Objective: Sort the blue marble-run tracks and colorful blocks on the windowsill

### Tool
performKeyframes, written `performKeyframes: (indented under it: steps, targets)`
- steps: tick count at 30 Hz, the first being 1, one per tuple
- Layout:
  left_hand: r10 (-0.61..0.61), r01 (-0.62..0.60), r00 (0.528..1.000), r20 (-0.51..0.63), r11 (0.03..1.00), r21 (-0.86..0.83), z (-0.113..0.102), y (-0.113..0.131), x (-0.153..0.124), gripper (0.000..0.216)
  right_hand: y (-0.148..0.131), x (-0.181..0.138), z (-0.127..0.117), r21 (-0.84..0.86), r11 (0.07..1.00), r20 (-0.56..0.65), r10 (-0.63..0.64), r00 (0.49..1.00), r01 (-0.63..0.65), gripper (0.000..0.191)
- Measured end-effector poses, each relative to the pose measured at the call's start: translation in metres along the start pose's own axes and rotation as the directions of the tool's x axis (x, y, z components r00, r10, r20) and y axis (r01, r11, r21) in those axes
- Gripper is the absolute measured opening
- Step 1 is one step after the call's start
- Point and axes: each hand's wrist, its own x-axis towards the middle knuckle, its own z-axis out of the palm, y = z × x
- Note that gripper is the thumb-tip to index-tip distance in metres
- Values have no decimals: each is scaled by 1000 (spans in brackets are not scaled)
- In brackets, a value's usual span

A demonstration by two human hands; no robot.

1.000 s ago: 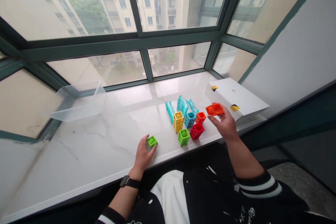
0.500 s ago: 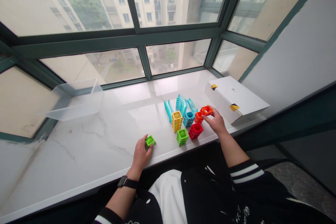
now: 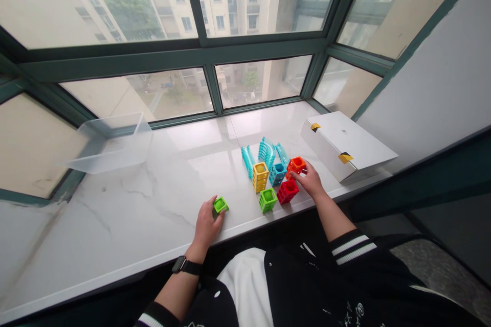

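On the marble sill, my left hand (image 3: 206, 225) rests near the front edge with its fingers closed round a small green cube block (image 3: 220, 205). My right hand (image 3: 310, 182) reaches into a cluster of toy blocks, its fingers on an orange block (image 3: 296, 165) that sits on top of another orange piece. Next to it stand a red block (image 3: 287, 190), a blue block (image 3: 276, 173), a yellow tower (image 3: 260, 176) and a green block (image 3: 268, 200). Teal curved track pieces (image 3: 265, 152) lie behind them.
A white cardboard box (image 3: 347, 145) lies at the right end of the sill. At the back left a clear plastic bin (image 3: 111, 143) leans against the window frame. The marble sill (image 3: 153, 199) runs along green-framed windows.
My right hand has come down from mid-air with the orange block and set it on the block cluster. My left hand has stayed on the small green cube.
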Motion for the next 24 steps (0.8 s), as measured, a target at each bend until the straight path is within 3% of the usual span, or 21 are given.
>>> performKeyframes:
  steps: [10,16,24]
  targets:
    - [7,-7,1000,5,1000,15,0,-1,0,53,25,4,7,-37,999,44,39,998,-37,65]
    - [13,-13,1000,1,1000,24,1,-2,0,53,26,0,14,-2,999,-9,52,999,-53,71]
    - [3,-3,1000,3,1000,16,0,0,0,53,23,-5,19,-118,989,-50,81,995,-87,51]
